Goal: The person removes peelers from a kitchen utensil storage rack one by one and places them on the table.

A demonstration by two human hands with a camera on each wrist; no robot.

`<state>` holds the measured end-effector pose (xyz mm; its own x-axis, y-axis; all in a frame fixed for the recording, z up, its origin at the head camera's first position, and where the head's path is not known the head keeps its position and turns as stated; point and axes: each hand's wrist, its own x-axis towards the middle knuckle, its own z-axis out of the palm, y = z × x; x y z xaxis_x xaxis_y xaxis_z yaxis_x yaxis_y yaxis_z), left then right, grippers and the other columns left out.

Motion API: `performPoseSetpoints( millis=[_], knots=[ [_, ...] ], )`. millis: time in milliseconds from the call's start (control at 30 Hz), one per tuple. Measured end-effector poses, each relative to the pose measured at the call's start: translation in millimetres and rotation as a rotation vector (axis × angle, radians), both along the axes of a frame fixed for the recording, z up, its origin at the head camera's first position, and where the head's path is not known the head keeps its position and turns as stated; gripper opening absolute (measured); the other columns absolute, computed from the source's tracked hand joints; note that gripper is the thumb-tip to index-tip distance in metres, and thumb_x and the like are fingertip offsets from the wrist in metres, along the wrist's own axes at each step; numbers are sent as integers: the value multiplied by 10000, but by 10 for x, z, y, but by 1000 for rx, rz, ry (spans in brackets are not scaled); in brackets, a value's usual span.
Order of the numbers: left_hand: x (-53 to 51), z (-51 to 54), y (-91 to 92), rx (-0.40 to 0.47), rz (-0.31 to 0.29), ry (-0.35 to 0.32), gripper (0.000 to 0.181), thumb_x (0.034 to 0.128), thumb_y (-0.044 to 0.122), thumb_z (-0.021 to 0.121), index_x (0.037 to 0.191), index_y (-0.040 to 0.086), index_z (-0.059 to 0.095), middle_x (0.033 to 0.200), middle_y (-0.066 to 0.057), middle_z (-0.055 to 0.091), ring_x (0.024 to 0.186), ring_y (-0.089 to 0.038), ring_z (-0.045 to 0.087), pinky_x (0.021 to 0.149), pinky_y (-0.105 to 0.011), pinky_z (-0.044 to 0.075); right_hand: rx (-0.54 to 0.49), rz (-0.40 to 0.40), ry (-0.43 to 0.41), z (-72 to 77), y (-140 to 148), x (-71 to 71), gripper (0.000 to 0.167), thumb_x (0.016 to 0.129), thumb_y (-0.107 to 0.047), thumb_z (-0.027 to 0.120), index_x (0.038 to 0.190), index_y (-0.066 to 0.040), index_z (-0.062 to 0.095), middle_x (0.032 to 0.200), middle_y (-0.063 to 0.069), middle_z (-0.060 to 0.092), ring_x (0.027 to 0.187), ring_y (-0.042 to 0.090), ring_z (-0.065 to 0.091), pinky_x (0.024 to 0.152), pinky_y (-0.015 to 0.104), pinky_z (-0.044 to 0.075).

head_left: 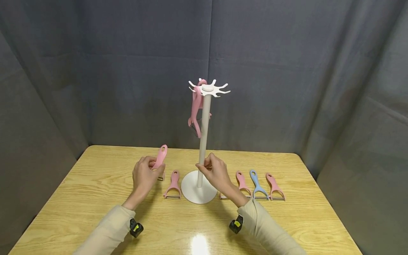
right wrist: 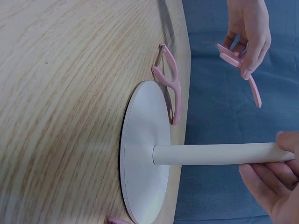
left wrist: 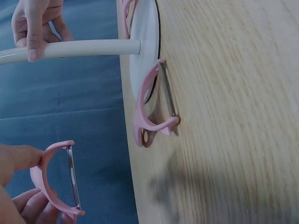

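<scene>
My left hand [head_left: 146,175] pinches a pink Y-shaped peeler [head_left: 160,157] above the table, its handle tilted up and its blade end low. In the left wrist view the held peeler's blade [left wrist: 73,179] faces away from the fingers. My right hand [head_left: 217,172] grips the pole of a white stand [head_left: 204,134] between thumb and fingers, low on the pole. Pink peelers [head_left: 195,111] hang from hooks on the left side of the stand's top. Another pink peeler [head_left: 174,184] lies between my left hand and the round base [head_left: 191,191].
Right of the base lie a pink peeler [head_left: 242,181], a blue peeler [head_left: 256,182] and another pink peeler [head_left: 273,184]. One more blade [head_left: 224,196] shows partly behind my right wrist. A grey curtain [head_left: 143,88] encloses the wooden table [head_left: 95,177].
</scene>
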<state>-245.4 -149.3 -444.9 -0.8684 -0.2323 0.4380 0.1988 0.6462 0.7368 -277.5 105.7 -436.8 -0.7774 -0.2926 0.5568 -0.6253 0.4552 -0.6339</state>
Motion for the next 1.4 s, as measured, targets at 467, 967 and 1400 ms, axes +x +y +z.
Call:
performPoseSetpoints(
  millis=[467, 967, 1400],
  knots=[
    [8, -88, -100, -22, -5, -85, 348, 831, 195, 790, 1039, -56, 667, 932, -191, 649, 849, -346, 618, 761, -481, 452, 9, -3, -12, 4, -9, 16, 219, 890, -99, 756, 856, -53, 544, 798, 36, 643, 720, 146, 677, 632, 216, 573],
    [14, -112, -139, -66, -29, -179, 315, 858, 210, 762, 1019, -45, 669, 929, -175, 653, 778, -295, 615, 676, -444, 465, 6, 2, -13, -3, -7, 18, 224, 894, -103, 752, 854, -44, 540, 798, 40, 635, 724, 157, 679, 634, 220, 576],
    [-34, -142, -172, -150, -60, -336, 355, 858, 265, 759, 979, -54, 662, 860, -130, 657, 713, -246, 568, 600, -389, 471, 11, -5, -11, -16, 2, 10, 226, 894, -106, 753, 857, -38, 541, 795, 38, 633, 726, 164, 679, 637, 231, 581]
  ],
)
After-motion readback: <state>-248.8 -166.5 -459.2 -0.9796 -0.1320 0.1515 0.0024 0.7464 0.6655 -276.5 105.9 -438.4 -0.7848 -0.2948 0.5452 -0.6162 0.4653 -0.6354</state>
